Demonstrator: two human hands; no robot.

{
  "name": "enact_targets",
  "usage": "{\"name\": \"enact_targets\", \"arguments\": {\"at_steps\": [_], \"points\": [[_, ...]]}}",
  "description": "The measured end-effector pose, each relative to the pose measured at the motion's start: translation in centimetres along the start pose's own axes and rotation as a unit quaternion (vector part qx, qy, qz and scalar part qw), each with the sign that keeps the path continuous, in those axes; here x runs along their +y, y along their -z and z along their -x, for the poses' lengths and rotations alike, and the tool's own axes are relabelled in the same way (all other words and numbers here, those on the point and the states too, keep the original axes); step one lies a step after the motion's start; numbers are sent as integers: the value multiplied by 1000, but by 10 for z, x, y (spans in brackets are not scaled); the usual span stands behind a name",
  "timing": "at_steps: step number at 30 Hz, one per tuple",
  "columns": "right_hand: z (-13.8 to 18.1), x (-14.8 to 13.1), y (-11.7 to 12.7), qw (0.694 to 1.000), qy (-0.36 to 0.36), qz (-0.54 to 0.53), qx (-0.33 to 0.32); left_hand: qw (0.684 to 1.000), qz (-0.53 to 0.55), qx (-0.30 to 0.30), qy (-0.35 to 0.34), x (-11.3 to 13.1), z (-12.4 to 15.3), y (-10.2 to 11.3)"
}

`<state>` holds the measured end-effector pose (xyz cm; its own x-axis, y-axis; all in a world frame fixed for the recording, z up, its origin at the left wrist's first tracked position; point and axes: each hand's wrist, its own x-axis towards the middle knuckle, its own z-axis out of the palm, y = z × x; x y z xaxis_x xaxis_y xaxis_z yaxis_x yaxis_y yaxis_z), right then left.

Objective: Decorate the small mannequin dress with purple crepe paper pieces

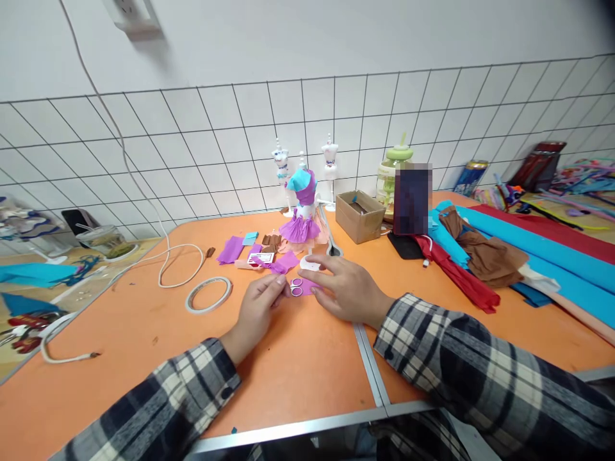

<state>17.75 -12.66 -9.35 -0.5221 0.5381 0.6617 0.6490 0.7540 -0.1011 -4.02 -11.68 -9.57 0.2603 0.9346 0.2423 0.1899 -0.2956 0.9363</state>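
Paper Outfit Takes Shape on Tabletop Dress Form

At upper center, the front dress form (306, 211) already wears a blue-and-purple top (304, 186) and a purple skirt (300, 228); the outfit looks well advanced, though loose scraps (231, 250) at its left suggest unfinished work. At center, the left hand (261, 304) has thumb and fingers pinched together; whether anything is gripped cannot be told. Scissors (295, 287) lie between the hands by a purple piece (307, 288); the right hand (350, 291) spreads its fingers loosely, palm down. Counted, left to right: one tape roll (207, 310), two hands, one pair of scissors, three dress forms, one cardboard box (358, 222).
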Motion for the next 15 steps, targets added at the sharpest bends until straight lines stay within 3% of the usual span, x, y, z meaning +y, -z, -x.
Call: {"name": "enact_targets", "arguments": {"at_steps": [5, 15], "points": [[0, 18, 4, 998, 55, 27, 18, 995, 79, -46, 39, -6, -8, -27], [2, 15, 1, 999, 26, -26, 0, 994, 65, -60, 65, 7, -2, -15]]}}
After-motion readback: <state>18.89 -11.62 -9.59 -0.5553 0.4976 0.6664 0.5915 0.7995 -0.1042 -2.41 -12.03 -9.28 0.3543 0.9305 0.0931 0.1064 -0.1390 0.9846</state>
